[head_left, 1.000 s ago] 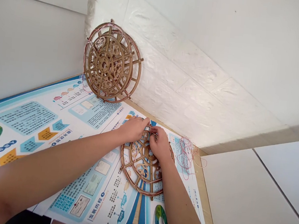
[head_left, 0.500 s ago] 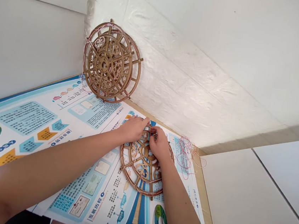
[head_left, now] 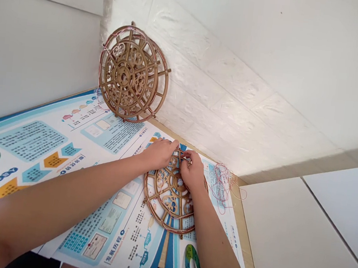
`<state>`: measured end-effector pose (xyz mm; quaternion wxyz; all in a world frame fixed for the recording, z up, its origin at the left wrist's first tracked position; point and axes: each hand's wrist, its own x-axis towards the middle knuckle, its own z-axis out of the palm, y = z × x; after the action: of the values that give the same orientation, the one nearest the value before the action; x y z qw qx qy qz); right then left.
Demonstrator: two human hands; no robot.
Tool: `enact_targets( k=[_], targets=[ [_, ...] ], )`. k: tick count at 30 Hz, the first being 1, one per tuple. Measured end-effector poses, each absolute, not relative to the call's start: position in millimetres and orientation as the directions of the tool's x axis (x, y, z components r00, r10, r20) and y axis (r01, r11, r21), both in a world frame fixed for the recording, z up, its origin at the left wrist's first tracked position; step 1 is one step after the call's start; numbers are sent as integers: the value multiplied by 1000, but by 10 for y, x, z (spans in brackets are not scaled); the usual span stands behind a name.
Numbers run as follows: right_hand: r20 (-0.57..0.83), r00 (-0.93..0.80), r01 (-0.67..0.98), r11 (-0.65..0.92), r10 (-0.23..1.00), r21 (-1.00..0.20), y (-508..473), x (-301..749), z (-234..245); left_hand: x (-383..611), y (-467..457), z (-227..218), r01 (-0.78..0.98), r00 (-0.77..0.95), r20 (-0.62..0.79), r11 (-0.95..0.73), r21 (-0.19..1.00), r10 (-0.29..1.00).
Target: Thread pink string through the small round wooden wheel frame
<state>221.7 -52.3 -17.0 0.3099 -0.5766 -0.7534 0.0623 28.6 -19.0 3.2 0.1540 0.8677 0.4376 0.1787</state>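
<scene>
Head view: at lower centre, the wheel (head_left: 173,183) lies with its upper rim gripped by the left hand (head_left: 160,154); the right hand (head_left: 192,171) curls narrow there, its hold unclear. Rim work seems in hand; the next move calls for steady bracing.

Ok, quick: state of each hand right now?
Left hand: at the far rim of the bronze-coloured round openwork frame; grip partly hidden, can't be told.
Right hand: curled near that rim; what it holds can't be told.
</scene>
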Motion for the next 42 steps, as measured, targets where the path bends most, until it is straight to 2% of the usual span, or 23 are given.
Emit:
enact_targets(
  k=[27,30,34,42],
  targets=[
    [450,-167,820,376,878,-431,-530,2211,-150,293,-190,25,693,560,181,-577,433,808],
    [434,-216,811,408,875,-420,-535,2205,-143,293,-192,28,691,558,181,-574,440,810],
    [480,-183,810,408,858,-421,-536,2193,-139,293,-192,34,694,559,179,-575,434,810],
    [423,-173,828,364,889,-426,-517,2209,-157,293,-189,23,694,561,174,-574,434,809]
  ],
)
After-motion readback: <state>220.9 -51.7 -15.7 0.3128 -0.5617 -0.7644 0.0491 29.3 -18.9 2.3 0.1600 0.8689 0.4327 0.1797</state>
